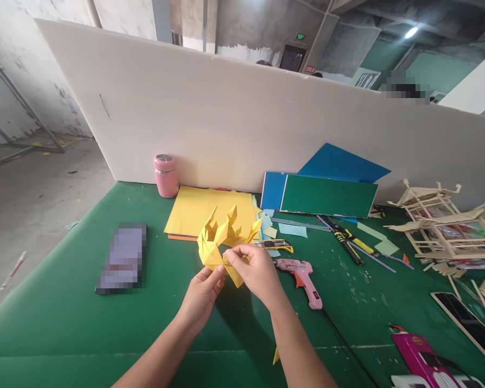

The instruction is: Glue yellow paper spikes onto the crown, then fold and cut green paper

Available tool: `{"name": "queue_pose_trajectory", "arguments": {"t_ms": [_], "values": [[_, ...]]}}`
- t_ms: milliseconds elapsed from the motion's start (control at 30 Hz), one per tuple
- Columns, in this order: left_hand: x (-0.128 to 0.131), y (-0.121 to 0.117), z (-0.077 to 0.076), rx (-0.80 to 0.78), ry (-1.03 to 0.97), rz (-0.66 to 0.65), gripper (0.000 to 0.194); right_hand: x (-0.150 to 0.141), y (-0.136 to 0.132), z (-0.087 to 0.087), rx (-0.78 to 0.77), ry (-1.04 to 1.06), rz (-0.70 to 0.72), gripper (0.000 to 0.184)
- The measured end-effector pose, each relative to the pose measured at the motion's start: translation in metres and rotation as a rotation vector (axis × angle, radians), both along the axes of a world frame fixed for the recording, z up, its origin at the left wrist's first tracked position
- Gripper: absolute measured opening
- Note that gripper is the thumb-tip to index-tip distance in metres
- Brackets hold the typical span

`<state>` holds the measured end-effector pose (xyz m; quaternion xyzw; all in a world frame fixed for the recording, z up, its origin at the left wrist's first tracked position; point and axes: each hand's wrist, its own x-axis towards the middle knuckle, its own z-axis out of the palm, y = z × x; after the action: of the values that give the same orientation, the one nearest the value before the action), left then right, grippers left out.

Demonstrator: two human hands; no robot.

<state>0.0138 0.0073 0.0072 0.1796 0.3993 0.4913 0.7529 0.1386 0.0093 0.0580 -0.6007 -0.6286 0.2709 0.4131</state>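
A folded yellow paper crown (216, 237) with several upright points is held up over the green table. My left hand (208, 285) pinches its lower edge from the near left side. On the near right side, my right hand (253, 267) has thumb and finger closed on a fold of the same crown; part of the paper is hidden behind these fingers. Just right of my right hand lies a pink hot glue gun (303, 277) with a black cord. A yellow utility knife (275, 245) rests behind that hand, and a stack of yellow paper (186, 210) lies behind the crown.
A pink thermos (166, 177) stands by the white partition (226, 108). At left lies a blurred phone-like slab (123, 258). Blue and green boards (329, 194) lean at the back. Pliers (345, 242), paper scraps and a wooden stick model (448, 221) occupy the right, with a magenta device (422, 358) nearer.
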Motion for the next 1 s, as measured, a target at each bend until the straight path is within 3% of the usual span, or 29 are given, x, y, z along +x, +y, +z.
{"name": "queue_pose_trajectory", "arguments": {"t_ms": [733, 1000], "values": [[0.0, 0.001, -0.003, 0.036, 0.023, 0.002, 0.034, -0.002, 0.001, 0.0, -0.043, -0.043, 0.023, 0.023], [-0.009, 0.015, -0.01, 0.157, 0.191, 0.142, 0.046, 0.01, -0.005, 0.001, 0.136, -0.035, -0.08, 0.031]]}}
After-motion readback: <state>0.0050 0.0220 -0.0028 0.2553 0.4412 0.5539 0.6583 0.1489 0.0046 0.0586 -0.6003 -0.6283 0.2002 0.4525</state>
